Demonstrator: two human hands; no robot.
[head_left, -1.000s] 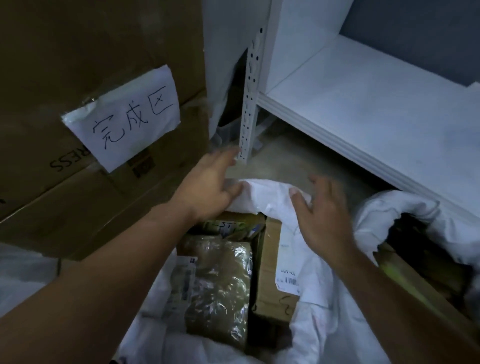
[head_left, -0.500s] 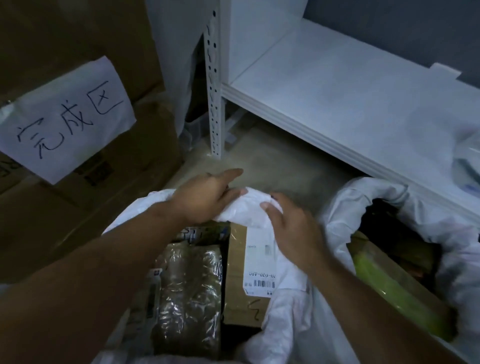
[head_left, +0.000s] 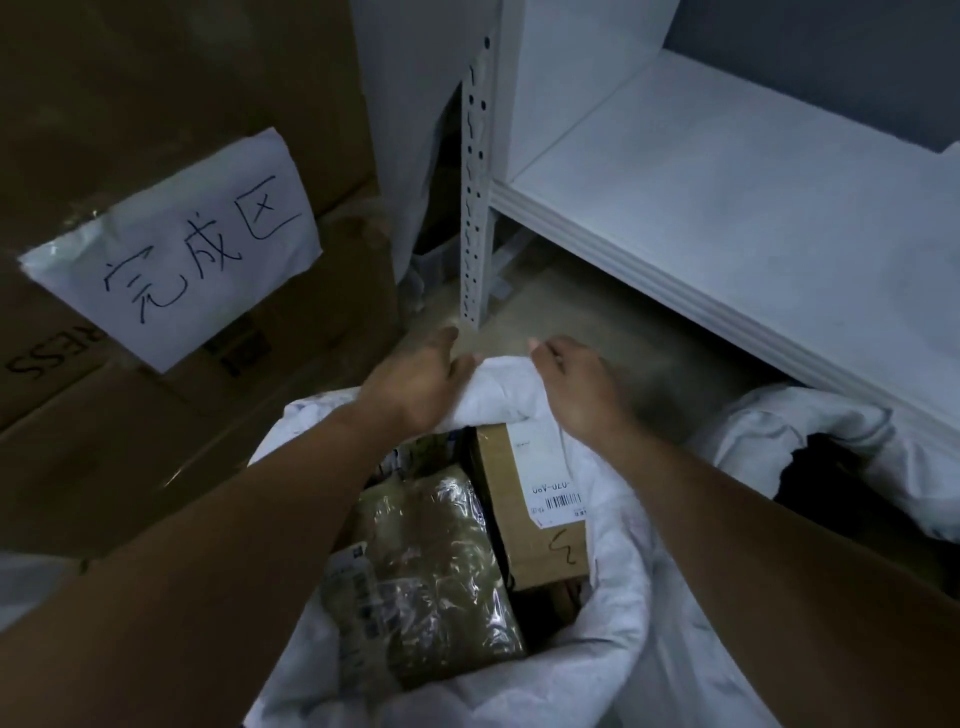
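Head view: the white sack (head_left: 623, 629) stands open on the floor at near centre; the left hand (head_left: 415, 387) grips its far rim, fingers curled over the fabric; the right hand (head_left: 579, 392), just beside, holds the same fold with bent fingers; inside lie a plastic-wrapped parcel (head_left: 436, 571) on the left and a labelled brown box (head_left: 545, 551) on the right; a handwritten paper sign (head_left: 176, 249) hangs on cartons (head_left: 130, 467) far left; a white shelf (head_left: 727, 208) runs along the right, a second sack (head_left: 810, 436) below it.

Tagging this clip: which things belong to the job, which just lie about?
Job: left hand and right hand, gripping the white sack; wrapped parcel, labelled box inside it.
Lying about: paper sign, cardboard cartons, shelf, second sack.
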